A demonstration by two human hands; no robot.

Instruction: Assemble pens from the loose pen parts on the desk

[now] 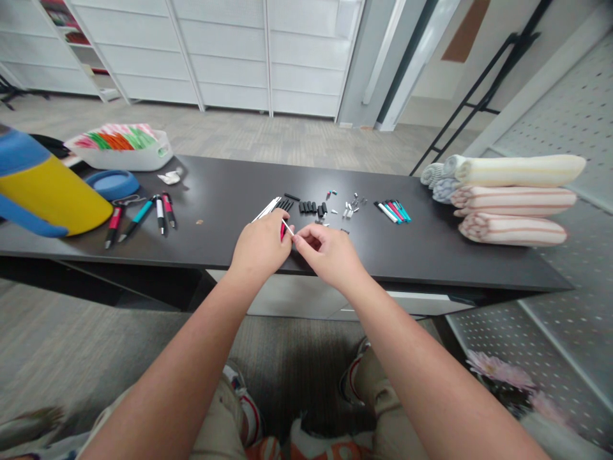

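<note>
Near the table's front edge, my left hand (261, 246) is closed around a pink pen part (282, 231), mostly hidden by the fingers. A thin white pen refill (288, 227) slants between both hands. My right hand (330, 250) pinches its lower end between thumb and fingertips. Just beyond my left hand lie white refills (266, 209) and slim black pen pieces (286, 205). Short black grips (308, 207) stand in a row past my fingers. Small silvery clips or springs (353, 206) are scattered to their right, with coloured pen barrels (393, 211) farther right.
On the left lie several whole pens (138, 218), a blue ring-shaped object (113, 184), a yellow-and-blue container (52, 191) and a white basket (129, 156) of colourful items. Rolled towels (517, 198) are stacked at the dark table's (215, 185) right end.
</note>
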